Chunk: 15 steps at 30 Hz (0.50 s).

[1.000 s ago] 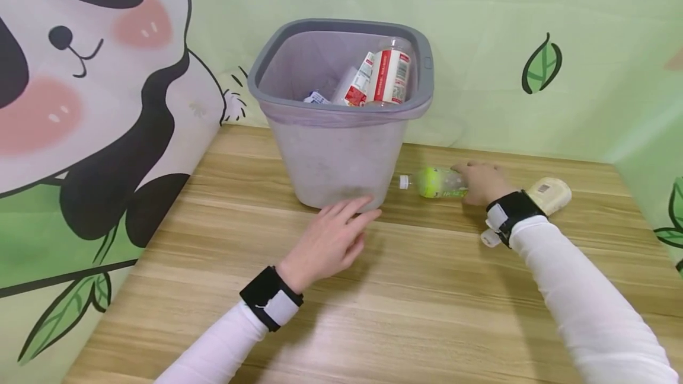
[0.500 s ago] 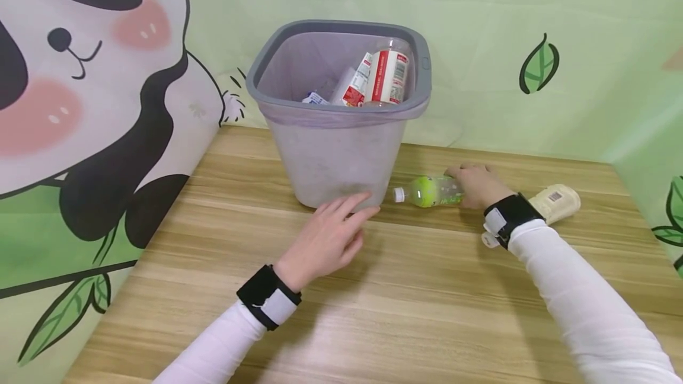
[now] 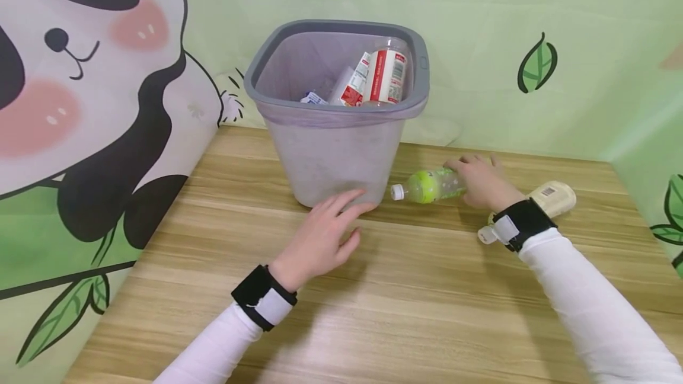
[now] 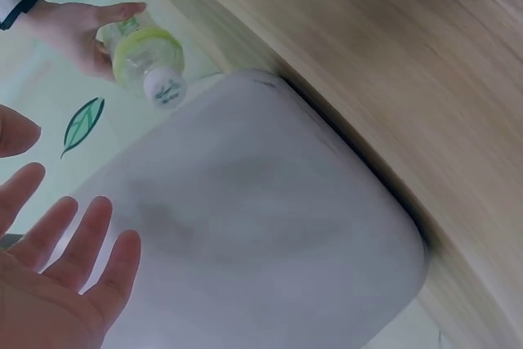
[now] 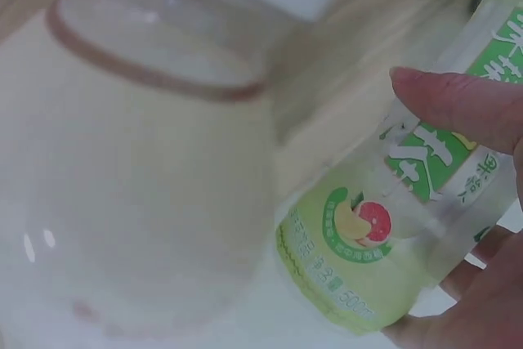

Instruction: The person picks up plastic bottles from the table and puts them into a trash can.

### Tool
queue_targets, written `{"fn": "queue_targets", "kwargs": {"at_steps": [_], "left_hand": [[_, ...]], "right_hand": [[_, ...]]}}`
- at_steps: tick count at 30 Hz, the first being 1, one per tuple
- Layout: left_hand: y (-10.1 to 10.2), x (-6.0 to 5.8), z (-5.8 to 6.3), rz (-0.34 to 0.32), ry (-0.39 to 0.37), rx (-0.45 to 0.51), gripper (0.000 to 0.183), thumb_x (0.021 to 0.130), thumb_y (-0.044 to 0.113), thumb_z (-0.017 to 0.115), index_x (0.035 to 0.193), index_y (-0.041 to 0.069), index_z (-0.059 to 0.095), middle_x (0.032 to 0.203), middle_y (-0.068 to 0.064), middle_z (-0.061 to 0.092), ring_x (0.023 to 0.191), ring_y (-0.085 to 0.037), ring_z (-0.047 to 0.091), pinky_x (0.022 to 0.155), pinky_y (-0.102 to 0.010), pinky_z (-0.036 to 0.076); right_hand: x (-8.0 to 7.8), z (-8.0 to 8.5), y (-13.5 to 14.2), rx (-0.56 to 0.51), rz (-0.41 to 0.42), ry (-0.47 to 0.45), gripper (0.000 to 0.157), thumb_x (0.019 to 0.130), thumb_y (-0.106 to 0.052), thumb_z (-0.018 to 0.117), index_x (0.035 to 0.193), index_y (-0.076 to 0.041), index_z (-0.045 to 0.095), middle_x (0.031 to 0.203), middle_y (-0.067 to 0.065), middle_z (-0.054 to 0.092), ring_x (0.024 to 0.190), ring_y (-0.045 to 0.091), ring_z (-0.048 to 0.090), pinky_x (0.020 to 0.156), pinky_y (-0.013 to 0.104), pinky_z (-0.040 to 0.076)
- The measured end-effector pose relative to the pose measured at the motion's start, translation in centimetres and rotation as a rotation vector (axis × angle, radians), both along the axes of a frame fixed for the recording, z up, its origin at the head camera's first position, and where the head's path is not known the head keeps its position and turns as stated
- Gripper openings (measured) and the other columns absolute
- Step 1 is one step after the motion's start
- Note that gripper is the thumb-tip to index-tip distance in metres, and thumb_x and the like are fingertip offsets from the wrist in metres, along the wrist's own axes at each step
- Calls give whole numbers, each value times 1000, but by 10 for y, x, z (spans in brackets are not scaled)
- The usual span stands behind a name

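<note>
My right hand (image 3: 482,182) grips a clear plastic drink bottle (image 3: 428,187) with a green label and white cap, its cap end pointing left toward the bin. In the right wrist view, my thumb lies across the bottle (image 5: 351,234) and fingers show on its other side. Beneath my right wrist lies a cream-coloured bottle (image 3: 556,195) with a white cap, partly hidden by the wrist strap; it fills the left of the right wrist view. My left hand (image 3: 322,236) holds nothing, fingers spread in front of the bin's base.
A grey trash bin (image 3: 336,153) with a liner stands at the back of the wooden table (image 3: 416,313). Inside it are a red-and-white labelled jar (image 3: 385,76) and other packaging. Behind is a green wall (image 3: 475,99) with a panda picture at left.
The drink bottle has shifted slightly left and its cap end now slants downward in the head view. The cream bottle has shifted slightly under my right wrist. My left hand has barely moved.
</note>
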<state>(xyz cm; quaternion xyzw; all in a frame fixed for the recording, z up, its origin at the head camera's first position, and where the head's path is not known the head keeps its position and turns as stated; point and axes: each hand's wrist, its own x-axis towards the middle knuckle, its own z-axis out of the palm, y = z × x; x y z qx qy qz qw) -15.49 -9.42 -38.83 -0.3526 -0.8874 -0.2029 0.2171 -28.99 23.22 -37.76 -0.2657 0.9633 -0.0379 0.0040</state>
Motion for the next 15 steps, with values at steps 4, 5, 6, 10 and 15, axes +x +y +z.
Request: {"fn": "queue_targets", "kwargs": {"at_steps": [4,5,6,10,15], "left_hand": [[0,0,0,-10,-47,71,43,86,15,59,129,11,54,139,-11,47,124,-25,46,104,-40,38],[0,0,0,-11,-58,92,43,86,14,60,129,11,54,138,-11,47,124,-24,46,104,-39,39],[1,-1,-1,-11,-71,110,43,86,15,60,128,11,54,138,-11,47,123,-24,47,103,-39,39],[4,0,1,-15,-139,195,46,87,16,61,132,10,52,136,-10,49,123,-21,47,102,-36,41],[10,3,10,-27,-262,307,50,90,25,59,137,9,47,134,-8,51,118,-19,50,100,-36,43]], "right_hand": [[11,11,-1,-33,5,92,78,61,-4,81,132,-11,50,129,25,49,120,49,39,100,74,13],[15,14,-2,-42,11,121,77,61,-5,81,132,-12,50,128,25,49,120,49,38,101,74,12],[19,16,-3,-54,18,152,77,61,-5,81,131,-13,51,128,24,49,120,49,38,101,74,12],[40,24,-8,-123,45,297,74,59,-4,81,126,-12,53,122,21,51,117,46,41,103,73,10],[67,31,-20,-199,127,497,75,48,1,82,118,-9,57,115,19,54,113,43,45,104,70,12]]}}
